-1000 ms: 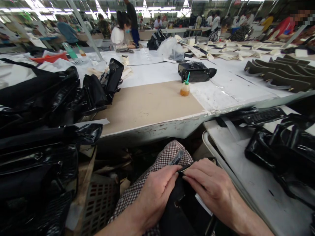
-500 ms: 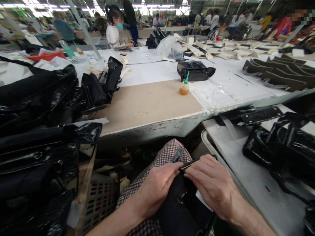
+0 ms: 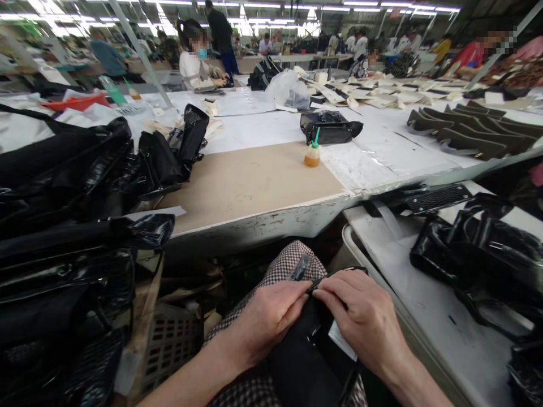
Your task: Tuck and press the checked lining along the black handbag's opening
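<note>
Both hands are down at 6 o'clock, in the lap over checked trousers (image 3: 285,265). The left hand (image 3: 267,316) and right hand (image 3: 367,322) meet fingertip to fingertip on a black bag piece (image 3: 297,362), fingers pressed together and pinching its thin top rim (a skinny dark strip, hard to make out). Straight up at 12 there's a little glue bottle (image 3: 312,155) on the workbench (image 3: 254,181). A pile of black bags (image 3: 85,169) sits at 10, and a side table (image 3: 403,271) at 3 has more glossy bags (image 3: 479,243).
</note>
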Available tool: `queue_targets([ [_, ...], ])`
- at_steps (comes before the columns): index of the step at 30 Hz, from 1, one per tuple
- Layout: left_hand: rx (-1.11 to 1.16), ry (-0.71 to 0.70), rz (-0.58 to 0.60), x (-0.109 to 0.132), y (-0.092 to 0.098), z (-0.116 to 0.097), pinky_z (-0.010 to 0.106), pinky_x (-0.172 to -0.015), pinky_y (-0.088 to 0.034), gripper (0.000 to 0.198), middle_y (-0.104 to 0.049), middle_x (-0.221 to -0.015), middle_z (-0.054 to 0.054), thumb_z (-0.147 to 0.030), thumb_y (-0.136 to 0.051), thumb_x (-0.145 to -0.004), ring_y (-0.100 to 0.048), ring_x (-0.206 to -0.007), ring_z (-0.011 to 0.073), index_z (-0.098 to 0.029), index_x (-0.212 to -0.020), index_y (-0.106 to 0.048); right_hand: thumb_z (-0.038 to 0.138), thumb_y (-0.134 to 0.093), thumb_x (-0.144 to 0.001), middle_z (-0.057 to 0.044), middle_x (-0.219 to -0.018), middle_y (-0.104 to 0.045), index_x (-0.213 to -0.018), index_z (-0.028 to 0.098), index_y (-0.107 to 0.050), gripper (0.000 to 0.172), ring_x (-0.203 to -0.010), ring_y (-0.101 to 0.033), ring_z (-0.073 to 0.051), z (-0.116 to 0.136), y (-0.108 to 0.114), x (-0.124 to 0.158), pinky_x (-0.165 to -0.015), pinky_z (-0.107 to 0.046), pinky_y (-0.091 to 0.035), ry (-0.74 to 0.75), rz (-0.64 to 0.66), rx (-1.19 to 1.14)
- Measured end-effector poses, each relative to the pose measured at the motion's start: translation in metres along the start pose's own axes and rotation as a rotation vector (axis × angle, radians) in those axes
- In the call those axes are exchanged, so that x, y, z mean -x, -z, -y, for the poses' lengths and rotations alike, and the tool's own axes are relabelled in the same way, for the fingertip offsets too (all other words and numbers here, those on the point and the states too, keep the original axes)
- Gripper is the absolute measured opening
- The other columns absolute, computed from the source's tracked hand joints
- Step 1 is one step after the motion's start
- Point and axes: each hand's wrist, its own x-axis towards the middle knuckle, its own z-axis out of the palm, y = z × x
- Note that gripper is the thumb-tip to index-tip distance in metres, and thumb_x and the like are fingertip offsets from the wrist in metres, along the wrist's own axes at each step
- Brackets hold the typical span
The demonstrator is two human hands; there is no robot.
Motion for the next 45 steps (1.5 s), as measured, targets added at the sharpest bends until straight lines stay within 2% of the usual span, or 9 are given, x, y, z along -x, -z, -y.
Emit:
queue_targets([
  [6,-0.150,-0.042,0.137,-0.011,0.013,-0.006,0.028,-0.087,-0.056,0.034,-0.071,-0.108,0.008,-0.030,-0.041,-0.101,-0.068,-0.096,0.0186,-0.015,-0.125,-0.058,0.016,-0.054,-0.093,-0.003,-0.070,-0.062,-0.076,0.017,-0.066,0.022,-0.070,-0.054,-0.018,0.005,-0.001,0.000,-0.068,-0.033,-0.036,-0.006,-0.018,-0.022],
  [18,-0.620,-0.264,0.120,-0.007,0.013,0.001,0.030,-0.068,-0.062,0.035,-0.070,-0.101,0.014,-0.022,-0.035,-0.102,-0.071,-0.084,0.0203,-0.005,-0.131,-0.045,0.016,-0.046,-0.097,-0.004,-0.075,-0.062,-0.082,0.017,-0.066,0.024,-0.071,-0.053,-0.019,0.000,0.000,-0.007,-0.069,-0.034,-0.036,0.077,0.101,0.009],
  [24,-0.826,-0.487,0.158,-0.005,0.020,-0.001,0.026,-0.050,-0.058,0.034,-0.069,-0.088,0.015,-0.008,-0.032,-0.098,-0.070,-0.073,0.0198,0.004,-0.126,-0.045,0.015,-0.046,-0.098,-0.003,-0.071,-0.064,-0.080,0.018,-0.066,0.027,-0.068,-0.057,-0.017,0.002,0.001,-0.005,-0.076,-0.036,-0.037,0.135,0.090,0.037],
  [27,-0.881,-0.641,0.132,-0.008,0.022,0.000,0.026,-0.050,-0.058,0.032,-0.069,-0.083,0.016,-0.006,-0.035,-0.095,-0.069,-0.071,0.0200,0.007,-0.120,-0.050,0.015,-0.049,-0.097,-0.001,-0.069,-0.066,-0.078,0.018,-0.067,0.026,-0.065,-0.058,-0.016,0.004,0.001,-0.001,-0.077,-0.037,-0.037,0.130,0.042,0.044],
  [34,-0.885,-0.906,0.118,-0.022,0.026,0.007,0.025,-0.043,-0.054,0.025,-0.069,-0.076,0.015,-0.006,-0.042,-0.091,-0.066,-0.060,0.0184,0.002,-0.107,-0.060,0.017,-0.057,-0.093,0.002,-0.065,-0.068,-0.074,0.020,-0.067,0.022,-0.058,-0.060,-0.013,0.002,0.000,0.008,-0.087,-0.039,-0.038,0.020,-0.046,0.003],
  [36,-0.860,-0.893,0.140,-0.024,0.026,0.007,0.025,-0.044,-0.052,0.024,-0.069,-0.074,0.012,-0.007,-0.043,-0.092,-0.064,-0.059,0.0169,0.001,-0.105,-0.060,0.019,-0.058,-0.092,0.002,-0.065,-0.068,-0.072,0.020,-0.066,0.021,-0.059,-0.060,-0.014,0.002,-0.001,0.009,-0.086,-0.039,-0.038,-0.010,-0.070,-0.011],
  [38,-0.812,-0.803,0.173,-0.027,0.026,0.002,0.024,-0.043,-0.050,0.022,-0.067,-0.070,0.008,-0.010,-0.042,-0.094,-0.062,-0.055,0.0152,-0.003,-0.098,-0.063,0.018,-0.058,-0.091,0.003,-0.065,-0.067,-0.071,0.020,-0.065,0.021,-0.059,-0.059,-0.014,0.003,-0.001,0.011,-0.085,-0.039,-0.038,-0.023,-0.087,-0.025],
  [42,-0.727,-0.465,0.313,-0.039,0.025,-0.016,0.024,-0.042,-0.044,0.034,-0.067,-0.064,0.003,-0.039,-0.053,-0.094,-0.062,-0.051,0.0164,-0.014,-0.073,-0.063,0.016,-0.059,-0.089,0.003,-0.065,-0.065,-0.071,0.021,-0.064,0.019,-0.062,-0.059,-0.015,0.006,-0.001,0.013,-0.081,-0.037,-0.039,-0.036,-0.075,-0.034],
  [45,-0.714,-0.252,0.419,-0.051,0.026,-0.031,0.025,-0.050,-0.047,0.036,-0.071,-0.067,0.003,-0.047,-0.061,-0.087,-0.067,-0.060,0.0201,-0.016,-0.069,-0.064,0.014,-0.060,-0.088,0.002,-0.067,-0.065,-0.074,0.021,-0.064,0.017,-0.065,-0.058,-0.016,0.004,0.003,0.013,-0.077,-0.036,-0.040,-0.043,-0.041,-0.040],
])
